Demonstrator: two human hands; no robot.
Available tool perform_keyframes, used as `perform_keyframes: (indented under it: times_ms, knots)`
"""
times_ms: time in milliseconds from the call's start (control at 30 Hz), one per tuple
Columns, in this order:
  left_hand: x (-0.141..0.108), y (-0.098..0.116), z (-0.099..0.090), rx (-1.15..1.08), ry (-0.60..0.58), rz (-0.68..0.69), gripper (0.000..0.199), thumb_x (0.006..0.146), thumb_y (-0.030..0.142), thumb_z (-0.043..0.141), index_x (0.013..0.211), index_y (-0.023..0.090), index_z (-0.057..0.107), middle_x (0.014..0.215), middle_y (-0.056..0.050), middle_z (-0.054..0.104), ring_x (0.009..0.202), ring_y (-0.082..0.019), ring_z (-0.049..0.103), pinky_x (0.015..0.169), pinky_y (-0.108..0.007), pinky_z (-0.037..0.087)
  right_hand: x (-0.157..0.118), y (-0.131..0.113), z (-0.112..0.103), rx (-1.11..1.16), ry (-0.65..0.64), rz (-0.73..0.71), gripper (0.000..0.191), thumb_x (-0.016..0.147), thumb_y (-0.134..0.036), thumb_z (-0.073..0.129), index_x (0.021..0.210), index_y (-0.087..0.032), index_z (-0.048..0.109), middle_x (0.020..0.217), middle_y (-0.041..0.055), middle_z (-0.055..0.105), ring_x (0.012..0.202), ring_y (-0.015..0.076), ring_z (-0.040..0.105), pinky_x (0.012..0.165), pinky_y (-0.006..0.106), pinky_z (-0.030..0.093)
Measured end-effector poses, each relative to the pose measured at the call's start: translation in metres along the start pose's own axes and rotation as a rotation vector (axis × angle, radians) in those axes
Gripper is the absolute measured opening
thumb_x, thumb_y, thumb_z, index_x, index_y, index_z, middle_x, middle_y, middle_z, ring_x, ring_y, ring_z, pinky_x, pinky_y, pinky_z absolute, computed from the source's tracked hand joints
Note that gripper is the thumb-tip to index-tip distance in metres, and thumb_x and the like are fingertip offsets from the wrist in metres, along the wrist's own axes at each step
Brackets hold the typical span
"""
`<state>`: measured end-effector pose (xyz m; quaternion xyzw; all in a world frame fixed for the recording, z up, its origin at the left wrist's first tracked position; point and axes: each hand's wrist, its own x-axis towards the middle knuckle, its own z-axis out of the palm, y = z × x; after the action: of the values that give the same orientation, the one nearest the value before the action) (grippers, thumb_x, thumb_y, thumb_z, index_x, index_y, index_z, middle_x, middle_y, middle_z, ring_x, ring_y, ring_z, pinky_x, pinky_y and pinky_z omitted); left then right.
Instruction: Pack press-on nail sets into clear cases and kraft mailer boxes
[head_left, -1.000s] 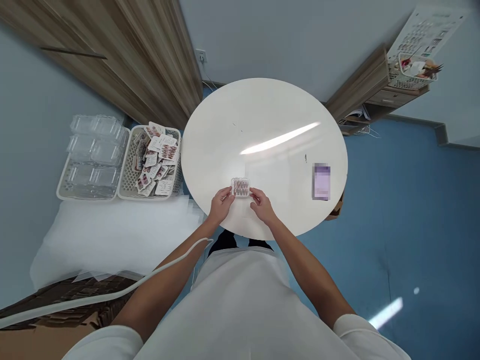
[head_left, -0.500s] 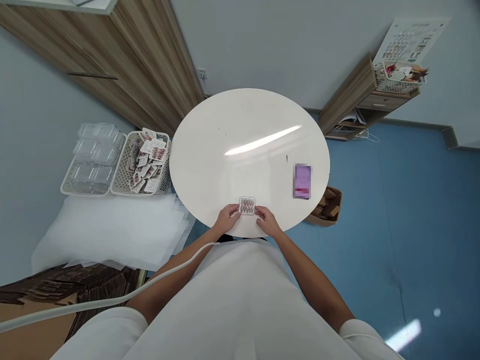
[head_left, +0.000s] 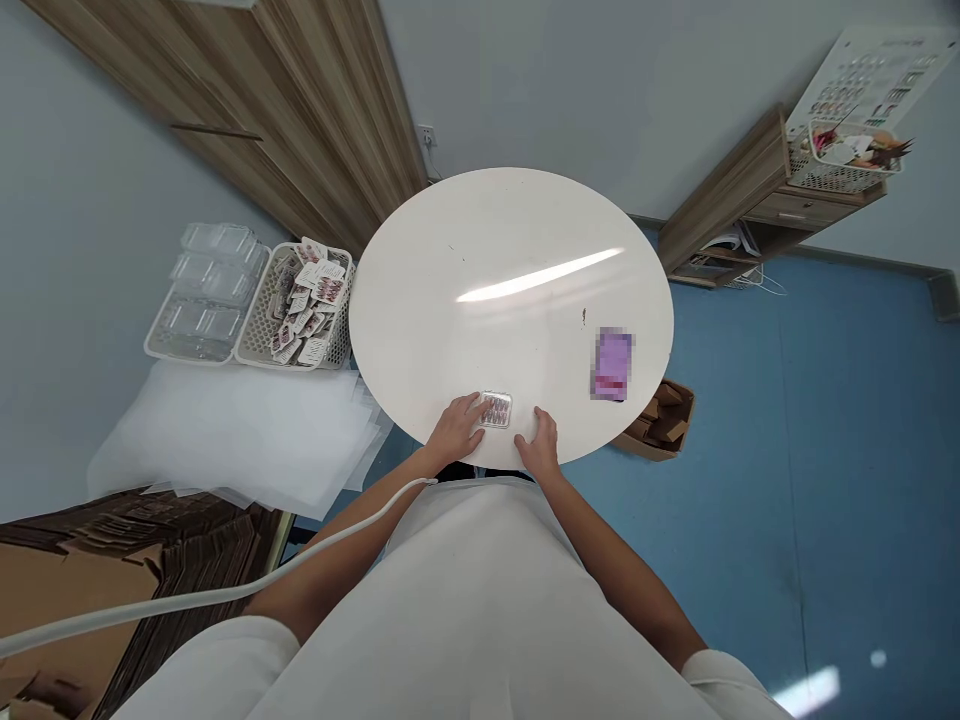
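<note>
So your clear case (head_left: 496, 412) with two rows of nail-shaped pieces is flat on the white table (head_left: 525, 225), right around 6 o'clock near your edge. Your left hand (head_left: 454, 430) is at the case's 9 o'clock side, thumb and fingers parted, a fingertip over the rim; can't tell if you've actually got a grip on it. Your right hand (head_left: 540, 445) is just off its 4 o'clock side, thumb and fingers spread, holding nothing. Blurred purple thing (head_left: 613, 365) sits at 4 o'clock, card basket (head_left: 256, 335) off-table at 9.
</note>
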<state>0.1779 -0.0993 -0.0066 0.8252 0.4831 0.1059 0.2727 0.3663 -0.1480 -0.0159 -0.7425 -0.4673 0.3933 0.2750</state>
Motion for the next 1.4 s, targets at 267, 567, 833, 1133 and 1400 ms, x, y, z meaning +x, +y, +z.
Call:
perform_keyframes:
  times_ms: [267, 567, 833, 1133, 1400]
  knots:
    - [0.006, -0.007, -0.004, 0.036, -0.114, 0.071, 0.052, 0.072, 0.019, 0.05, 0.123, 0.022, 0.043, 0.127, -0.011, 0.041, 0.113, -0.027, 0.04, 0.092, -0.042, 0.034, 0.016, -0.015, 0.007, 0.208, -0.067, 0.312, 0.055, 0.06, -0.033, 0.06, 0.112, -0.018, 0.049, 0.105, 0.0082, 0.054, 0.095, 0.0219, 0.053, 0.084, 0.034, 0.043]
    - [0.012, -0.015, -0.011, 0.027, -0.153, 0.134, 0.05, 0.068, 0.015, 0.052, 0.118, 0.022, 0.047, 0.124, -0.01, 0.043, 0.109, -0.027, 0.042, 0.086, -0.041, 0.037, 0.001, -0.031, 0.028, 0.446, 0.072, 0.378, 0.069, 0.059, -0.039, 0.066, 0.119, -0.02, 0.036, 0.111, 0.0096, 0.055, 0.093, 0.0195, 0.057, 0.072, 0.029, 0.048]
    - [0.014, -0.022, -0.008, 0.014, -0.151, 0.177, 0.047, 0.067, 0.014, 0.051, 0.114, 0.02, 0.048, 0.124, -0.011, 0.042, 0.107, -0.027, 0.045, 0.086, -0.04, 0.038, 0.011, -0.04, 0.041, 0.298, 0.099, 0.409, 0.038, 0.056, -0.036, 0.065, 0.087, -0.017, 0.055, 0.088, 0.0048, 0.062, 0.079, 0.0182, 0.058, 0.065, 0.027, 0.046]
    - [0.009, -0.03, -0.013, -0.015, -0.128, 0.195, 0.056, 0.067, 0.021, 0.055, 0.121, 0.021, 0.041, 0.129, -0.01, 0.039, 0.114, -0.026, 0.039, 0.09, -0.04, 0.035, 0.008, -0.041, 0.049, 0.604, 0.126, 0.428, 0.034, 0.059, -0.025, 0.063, 0.09, -0.02, 0.05, 0.092, 0.0041, 0.061, 0.076, 0.0149, 0.059, 0.06, 0.026, 0.05]
    - [-0.001, -0.032, -0.021, 0.135, -0.065, 0.319, 0.045, 0.073, 0.015, 0.047, 0.116, 0.024, 0.046, 0.122, -0.008, 0.05, 0.113, -0.023, 0.043, 0.097, -0.044, 0.022, 0.0, -0.036, 0.045, 0.746, 0.028, 0.451, 0.033, 0.061, -0.026, 0.065, 0.09, -0.018, 0.052, 0.089, 0.0057, 0.063, 0.071, 0.0135, 0.061, 0.056, 0.024, 0.052]
